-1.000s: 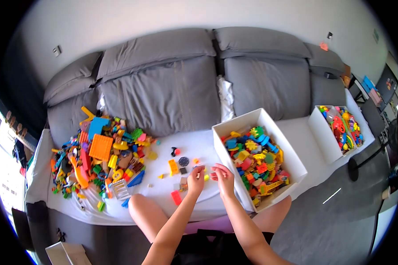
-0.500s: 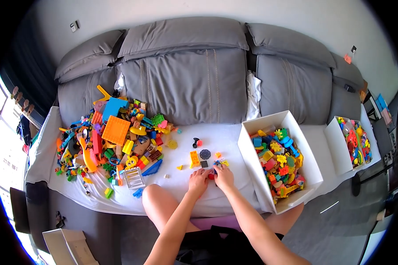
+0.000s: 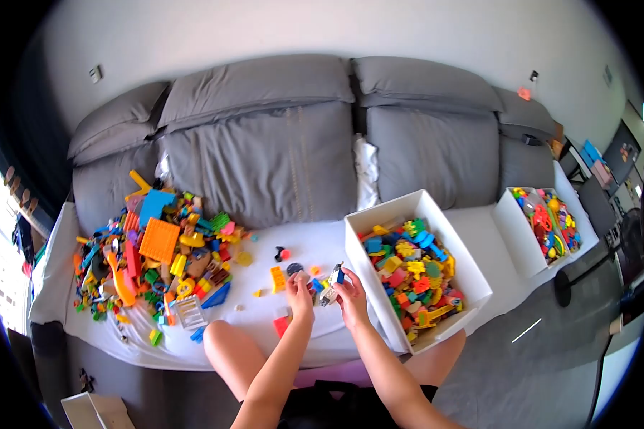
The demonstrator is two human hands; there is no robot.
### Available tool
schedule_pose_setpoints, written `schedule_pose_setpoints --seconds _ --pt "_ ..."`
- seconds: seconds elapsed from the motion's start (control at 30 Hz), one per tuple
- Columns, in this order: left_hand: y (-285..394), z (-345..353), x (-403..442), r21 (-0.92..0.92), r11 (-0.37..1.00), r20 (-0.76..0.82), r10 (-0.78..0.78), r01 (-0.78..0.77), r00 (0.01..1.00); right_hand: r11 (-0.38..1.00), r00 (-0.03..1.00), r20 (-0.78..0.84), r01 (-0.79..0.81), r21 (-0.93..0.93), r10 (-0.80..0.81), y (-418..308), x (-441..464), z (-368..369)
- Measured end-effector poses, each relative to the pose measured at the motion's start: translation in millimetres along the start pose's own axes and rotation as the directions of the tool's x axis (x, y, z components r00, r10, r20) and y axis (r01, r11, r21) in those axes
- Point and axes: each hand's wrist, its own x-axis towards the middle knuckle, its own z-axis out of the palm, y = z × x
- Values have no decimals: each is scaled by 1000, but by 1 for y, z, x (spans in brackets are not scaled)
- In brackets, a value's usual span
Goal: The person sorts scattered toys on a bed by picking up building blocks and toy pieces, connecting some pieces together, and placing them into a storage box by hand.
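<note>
My right hand [image 3: 352,300] is raised above the white sofa cover, its thumb and fingers closed on a small grey, white and dark-blue toy piece [image 3: 328,293]. Facing it from the left is my left hand [image 3: 300,297], with curled fingers; what they hold, if anything, is too small to make out. Beyond my hands lie a round dark disc [image 3: 294,269] and an orange-yellow block [image 3: 277,278]. A red block [image 3: 282,327] rests just left of my left wrist.
A big heap of mixed toys [image 3: 161,239] covers the sofa's left part. To my right stands a white box [image 3: 472,289] full of colourful blocks, with a smaller filled white box [image 3: 511,239] beyond it. Grey cushions [image 3: 243,164] line the back.
The view has shifted, moving the scene left and down in the picture. My hands have come off the sofa surface and apart; the grey and dark-blue piece now shows in my right hand.
</note>
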Motion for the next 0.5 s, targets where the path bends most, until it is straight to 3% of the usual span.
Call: schedule_pose_setpoints --seconds 0.07,0.1,0.17,0.23,0.3,0.37,0.4,0.43,0.5 --pt "8 44 -16 -150 986 234 -35 71 972 988 995 -66 87 131 -79 -29 1 -4" --pt "14 63 -26 -244 961 382 -31 133 924 958 970 -133 225 180 -203 -41 5 -5" --pt "23 92 -43 -203 945 569 -99 256 816 858 957 -135 288 424 -255 -63 12 -18" --pt "24 103 -53 -114 970 622 -99 214 777 816 974 -194 204 541 -115 -67 18 -37" --pt "8 91 -47 -11 1000 598 -12 23 801 865 954 -297 184 468 -42 -63 13 -41" --pt "2 65 -44 127 984 527 39 -124 849 950 956 -199 253 182 -216 -60 -4 -25" --pt "0 47 -43 168 965 493 94 -201 865 966 966 -126 238 99 -225 -48 -8 -27" --pt "-13 27 -30 138 928 482 243 -347 842 977 975 -60 214 21 -212 -38 -11 -27" --pt "-22 -22 -19 394 787 406 315 -475 858 964 992 15 128 -235 -128 -12 -13 -29"
